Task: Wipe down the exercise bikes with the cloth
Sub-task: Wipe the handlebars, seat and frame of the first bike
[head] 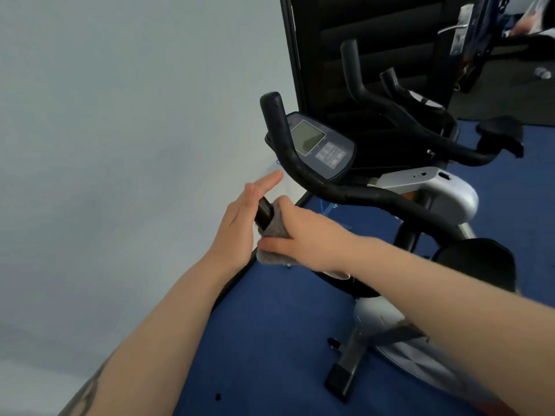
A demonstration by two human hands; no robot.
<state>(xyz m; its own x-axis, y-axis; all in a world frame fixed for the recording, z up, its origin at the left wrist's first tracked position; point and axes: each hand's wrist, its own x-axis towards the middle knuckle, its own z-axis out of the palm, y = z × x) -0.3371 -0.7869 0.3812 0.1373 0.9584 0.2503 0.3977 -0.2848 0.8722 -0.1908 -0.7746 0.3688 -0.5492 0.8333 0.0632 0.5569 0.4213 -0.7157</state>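
Forearms nearest, reaching in from bottom edge. Right hand [303, 235] wraps grey cloth [274, 232] around near grip [265, 209] of bike [444, 199], fingers curled round it. Left hand [240, 223] flat beside grip end, fingers straight, pressed together, holding nothing.

Grip: long axis runs up and far-left, free end pointing toward wall [120, 115]; far grip [273, 115] stands nearly upright.

Risks: loose cloth tail below hand could slip off grip end mid-stroke; hard pull may rock bike; console [318, 145] just beside far grip, stray wipe could press buttons.
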